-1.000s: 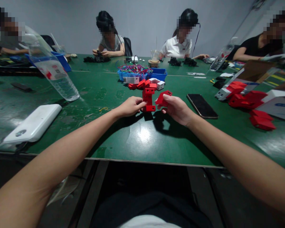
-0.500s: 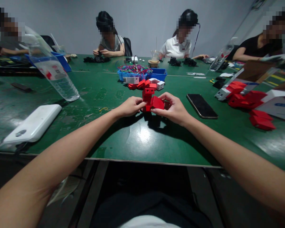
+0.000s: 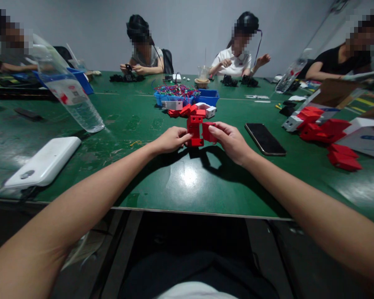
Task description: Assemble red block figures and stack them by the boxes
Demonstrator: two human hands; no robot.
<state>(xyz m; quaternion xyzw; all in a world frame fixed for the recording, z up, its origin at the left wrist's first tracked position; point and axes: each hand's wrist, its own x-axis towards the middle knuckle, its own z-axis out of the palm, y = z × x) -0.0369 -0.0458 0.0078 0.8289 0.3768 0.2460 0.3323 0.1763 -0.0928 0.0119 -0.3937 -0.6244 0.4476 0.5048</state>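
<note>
My left hand (image 3: 173, 139) is closed on a red bracket-shaped housing (image 3: 197, 142), its thumb lying along the near side. The housing stands upright over the green table, with two dark holes in its top face. Between the thumb and fingers of my right hand (image 3: 229, 139) is a smaller red cover piece (image 3: 207, 131), held just right of the housing's open side. A narrow gap shows between the two parts. Just beyond my hands lie several red pieces (image 3: 187, 110) and a white bracket piece (image 3: 207, 109).
A black phone (image 3: 264, 139) lies right of my hands, with red parts (image 3: 343, 157) and an open carton farther right. To the left are a white power bank (image 3: 45, 160) and a tilted water bottle (image 3: 76, 101). Blue bins (image 3: 208, 98) stand ahead; several people sit around the table.
My right hand has turned the small red cover upright and drawn it slightly away from the housing's side. My left hand stays in place. Across the table, a person in white has raised both hands.
</note>
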